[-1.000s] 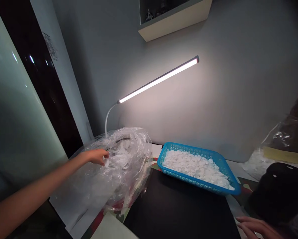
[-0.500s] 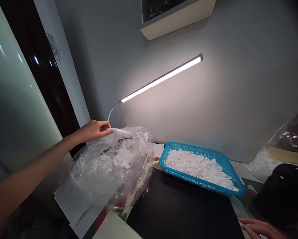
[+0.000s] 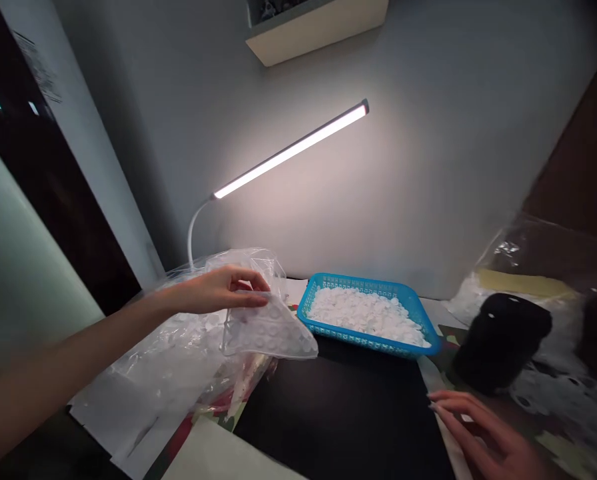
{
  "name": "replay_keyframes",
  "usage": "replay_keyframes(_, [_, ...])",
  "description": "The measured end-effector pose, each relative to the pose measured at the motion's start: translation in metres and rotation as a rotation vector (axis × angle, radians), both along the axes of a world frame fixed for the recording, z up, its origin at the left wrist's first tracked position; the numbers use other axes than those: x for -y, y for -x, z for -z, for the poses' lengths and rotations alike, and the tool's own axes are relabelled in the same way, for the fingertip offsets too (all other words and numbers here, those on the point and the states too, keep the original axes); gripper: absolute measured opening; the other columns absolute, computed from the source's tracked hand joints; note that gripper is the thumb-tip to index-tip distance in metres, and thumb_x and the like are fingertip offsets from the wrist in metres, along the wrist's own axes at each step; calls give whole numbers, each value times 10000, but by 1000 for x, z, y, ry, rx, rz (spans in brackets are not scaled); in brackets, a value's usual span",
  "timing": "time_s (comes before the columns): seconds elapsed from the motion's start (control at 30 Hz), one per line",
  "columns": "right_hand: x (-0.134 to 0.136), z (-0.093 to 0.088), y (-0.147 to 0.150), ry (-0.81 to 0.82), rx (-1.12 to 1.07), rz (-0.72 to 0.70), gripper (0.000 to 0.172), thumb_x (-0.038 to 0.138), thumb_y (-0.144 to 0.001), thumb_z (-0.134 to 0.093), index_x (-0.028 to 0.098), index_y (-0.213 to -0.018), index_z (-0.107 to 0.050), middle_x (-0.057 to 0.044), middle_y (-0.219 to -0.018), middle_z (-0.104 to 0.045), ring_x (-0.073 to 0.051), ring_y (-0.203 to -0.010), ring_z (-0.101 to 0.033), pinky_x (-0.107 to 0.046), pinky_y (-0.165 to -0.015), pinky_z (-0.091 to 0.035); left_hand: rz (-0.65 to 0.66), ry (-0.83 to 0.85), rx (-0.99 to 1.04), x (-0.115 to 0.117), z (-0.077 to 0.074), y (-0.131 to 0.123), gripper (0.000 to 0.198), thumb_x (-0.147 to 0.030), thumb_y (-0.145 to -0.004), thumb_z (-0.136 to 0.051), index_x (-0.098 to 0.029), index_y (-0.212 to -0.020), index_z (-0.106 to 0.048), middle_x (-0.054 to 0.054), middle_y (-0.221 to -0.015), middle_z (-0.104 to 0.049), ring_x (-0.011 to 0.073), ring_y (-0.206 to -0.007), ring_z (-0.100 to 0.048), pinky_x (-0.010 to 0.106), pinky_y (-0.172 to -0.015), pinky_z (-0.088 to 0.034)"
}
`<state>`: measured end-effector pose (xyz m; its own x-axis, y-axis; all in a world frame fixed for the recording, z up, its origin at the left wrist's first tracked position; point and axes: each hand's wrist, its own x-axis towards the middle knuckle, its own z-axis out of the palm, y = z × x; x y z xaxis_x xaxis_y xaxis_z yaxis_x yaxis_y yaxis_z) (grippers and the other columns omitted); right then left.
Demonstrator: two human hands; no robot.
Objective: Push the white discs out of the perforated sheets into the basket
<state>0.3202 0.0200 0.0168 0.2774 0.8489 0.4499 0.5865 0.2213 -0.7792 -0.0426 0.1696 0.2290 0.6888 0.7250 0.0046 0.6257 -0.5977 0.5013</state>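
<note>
Dark desktop point(image 3: 328, 407): clear dot sheet point(image 3: 268, 331) hanging from left grip point(image 3: 218, 290).

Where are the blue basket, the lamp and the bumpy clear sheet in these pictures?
Blue basket point(image 3: 362, 345): head view, on its front wall.
Lamp point(image 3: 291, 151): head view, on its lit bar.
Bumpy clear sheet point(image 3: 268, 331): head view, on its middle.

Translucent, roughly triangular sheet of domed clear bumper dots point(image 3: 268, 331), pinched by left hand point(image 3: 223, 290), dangling tilted just left of blue plastic mesh basket point(image 3: 323, 331), over crumpled clear plastic bag point(image 3: 163, 360).
</note>
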Motion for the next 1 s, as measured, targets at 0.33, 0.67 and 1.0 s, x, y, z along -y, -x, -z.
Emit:
replay_keyframes(0.33, [6, -4, -11, 116, 43, -21, 302, 469, -870, -509, 221, -831, -678, -65, -1042, -678, -217, -964, -661, -215, -686, -574, 277, -261, 89, 0, 39, -81, 191, -394, -827, -620, -233, -897, -695, 16, -812, -675, 142, -688, -595, 237, -621, -465])
replay_keyframes(0.67, [27, -18, 15, 152, 428, -264, 625, 407, -832, -619, 270, -1377, -346, -95, -1410, -432, -262, -1304, -415, -408, -1044, -408, 582, -372, 253, 20, 79, -108, 191, -280, -929, -500, -193, -861, -656, 53, -870, -660, 138, -765, -615, 238, -693, -490])
replay_keyframes(1.0, [20, -13, 31, 180, 661, -658, 413, 408, -842, -629, 232, -1211, -572, -69, -1286, -587, -238, -1235, -502, -403, -1024, -442, 840, -370, 13, 70, 181, -52, 244, -157, -983, -356, -143, -1078, -580, 71, -1021, -685, 168, -1008, -638, 213, -793, -524])
